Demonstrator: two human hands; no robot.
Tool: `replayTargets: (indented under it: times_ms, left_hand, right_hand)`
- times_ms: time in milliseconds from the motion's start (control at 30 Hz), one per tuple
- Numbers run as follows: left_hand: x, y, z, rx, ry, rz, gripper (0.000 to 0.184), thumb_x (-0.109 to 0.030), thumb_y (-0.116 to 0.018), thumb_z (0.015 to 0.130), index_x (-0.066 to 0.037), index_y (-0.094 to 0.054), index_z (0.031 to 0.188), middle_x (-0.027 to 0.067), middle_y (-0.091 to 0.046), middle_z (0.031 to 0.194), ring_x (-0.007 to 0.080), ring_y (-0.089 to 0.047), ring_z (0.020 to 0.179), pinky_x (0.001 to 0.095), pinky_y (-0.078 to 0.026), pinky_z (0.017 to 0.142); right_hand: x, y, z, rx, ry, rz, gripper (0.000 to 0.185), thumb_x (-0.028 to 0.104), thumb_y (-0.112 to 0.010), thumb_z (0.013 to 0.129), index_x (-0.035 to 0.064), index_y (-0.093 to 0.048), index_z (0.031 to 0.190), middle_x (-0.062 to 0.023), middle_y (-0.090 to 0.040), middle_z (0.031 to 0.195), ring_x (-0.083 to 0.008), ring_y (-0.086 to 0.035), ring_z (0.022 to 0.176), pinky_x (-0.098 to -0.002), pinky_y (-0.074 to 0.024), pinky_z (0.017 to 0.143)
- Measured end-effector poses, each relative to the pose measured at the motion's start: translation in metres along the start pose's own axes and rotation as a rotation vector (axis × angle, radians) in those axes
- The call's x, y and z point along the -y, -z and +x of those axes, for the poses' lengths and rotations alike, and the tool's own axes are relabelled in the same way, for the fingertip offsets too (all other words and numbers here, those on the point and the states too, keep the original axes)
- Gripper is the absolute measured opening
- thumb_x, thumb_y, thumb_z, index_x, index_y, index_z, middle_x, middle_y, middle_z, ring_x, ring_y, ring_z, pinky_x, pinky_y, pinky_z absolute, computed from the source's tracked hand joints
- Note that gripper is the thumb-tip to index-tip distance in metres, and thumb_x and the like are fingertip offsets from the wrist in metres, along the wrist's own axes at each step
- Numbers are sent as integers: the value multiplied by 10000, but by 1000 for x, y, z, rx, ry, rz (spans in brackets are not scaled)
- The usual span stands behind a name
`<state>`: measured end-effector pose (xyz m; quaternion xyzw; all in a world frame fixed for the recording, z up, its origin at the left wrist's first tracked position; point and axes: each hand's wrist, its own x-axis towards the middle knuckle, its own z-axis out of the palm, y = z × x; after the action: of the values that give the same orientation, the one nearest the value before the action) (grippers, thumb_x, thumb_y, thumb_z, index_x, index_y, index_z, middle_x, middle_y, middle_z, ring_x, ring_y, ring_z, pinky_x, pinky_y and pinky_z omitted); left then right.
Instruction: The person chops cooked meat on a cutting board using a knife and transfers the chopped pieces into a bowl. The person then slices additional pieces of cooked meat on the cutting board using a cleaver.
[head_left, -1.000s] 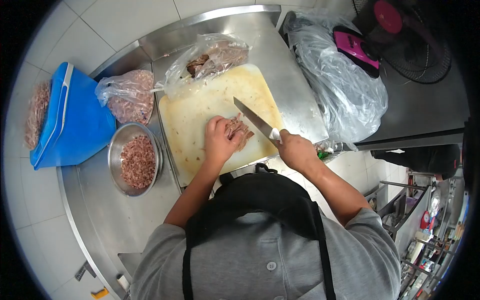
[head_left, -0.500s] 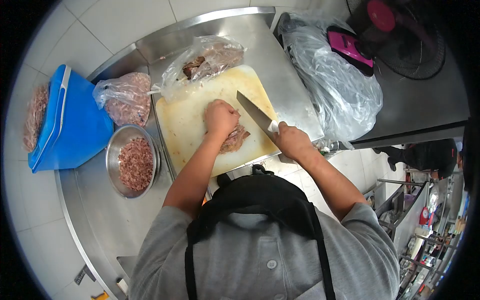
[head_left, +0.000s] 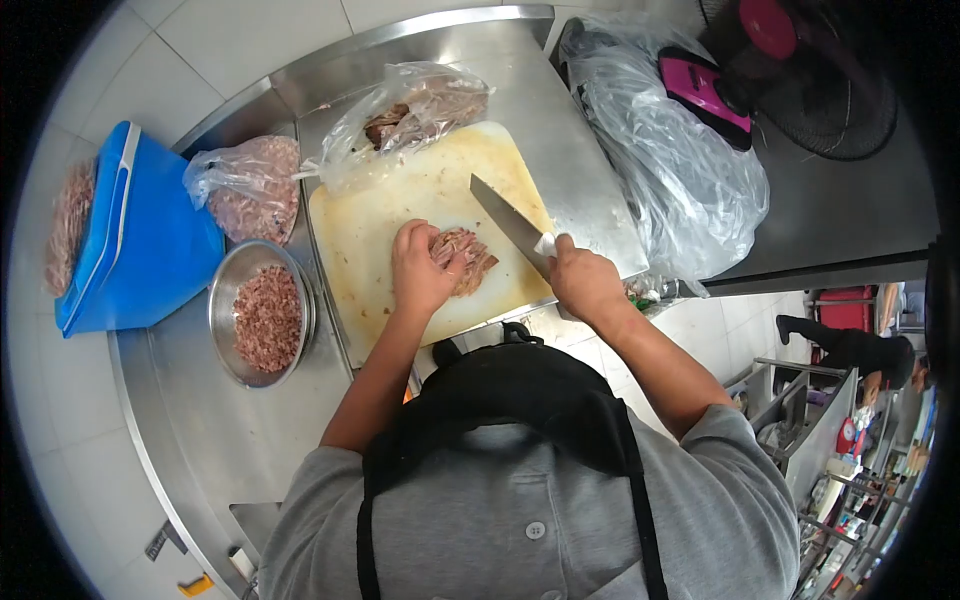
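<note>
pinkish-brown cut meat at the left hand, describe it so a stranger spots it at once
On the stainless-steel counter, find the large yellowed-white rectangular cutting board. Near its middle, the bare left hand touches the pinkish-brown cut meat. Unlike the finely diced meat in the round metal bowl, this heap lies directly on the board.

Left hand (head_left: 424, 277) lowered, fingers (head_left: 408, 240) bent, spread; right hand (head_left: 585, 283) clenched; both forearms (head_left: 655, 345) bare, reaching forward.

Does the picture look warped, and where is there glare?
Head view: fisheye warping, with black corners and the silver steel counter bowing along its rim; also in the head view, white glints on the large crumpled clear plastic bag.
</note>
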<state>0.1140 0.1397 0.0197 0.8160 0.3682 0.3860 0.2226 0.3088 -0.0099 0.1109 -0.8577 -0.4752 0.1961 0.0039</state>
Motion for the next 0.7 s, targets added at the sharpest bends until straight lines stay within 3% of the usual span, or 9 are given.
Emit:
replayTargets:
  times_ms: [33,100,233,300,400,700]
  left_hand:
    - [10,-4,-4,-4,2,-1,374,-135,-831,694,-25,-608,973,165,-638,1074,363,-593,1040,455,-487,913]
    - [25,-9,-9,237,-46,-71,412,-159,-845,708,-24,-629,1031,173,-610,1165,363,-590,1080,446,-485,957]
    - [10,0,-7,133,-21,-126,438,-167,-840,709,-37,-650,1082,161,-589,1221,357,-589,1103,430,-485,982]
    - [10,0,0,324,-110,-130,448,-183,-832,712,-54,-664,1107,148,-598,1215,347,-591,1113,426,-484,997]
    - [12,-6,0,316,-98,-53,429,-262,-826,737,-67,-680,1090,119,-599,1209,349,-570,1148,436,-482,986]
    - [21,-13,6,312,-168,-57,249,-193,-746,817,-55,-678,1013,106,-633,1118,341,-592,1083,440,-501,936]
  right_hand:
    - [-1,-1,-1,10,20,6,347,342,-508,1024,3,-565,1069,-243,-710,878,-433,-697,856,-534,-545,780]
    - [-4,-2,-1,15,41,11,347,341,-512,1023,1,-565,1066,-245,-711,887,-433,-698,861,-534,-545,782]
    - [-4,-5,0,19,108,0,304,278,-496,1018,-8,-564,1093,-227,-729,890,-392,-726,833,-498,-572,754]
    - [3,-3,-1,8,99,-8,297,274,-497,1014,-5,-562,1094,-224,-731,890,-389,-728,826,-495,-573,747]
    - [30,9,-11,68,160,-51,242,199,-501,984,-11,-556,1091,-231,-731,888,-382,-734,834,-482,-577,742]
    - [41,26,-26,155,183,-124,193,125,-474,967,-29,-522,1072,-229,-723,855,-399,-728,786,-504,-570,714]
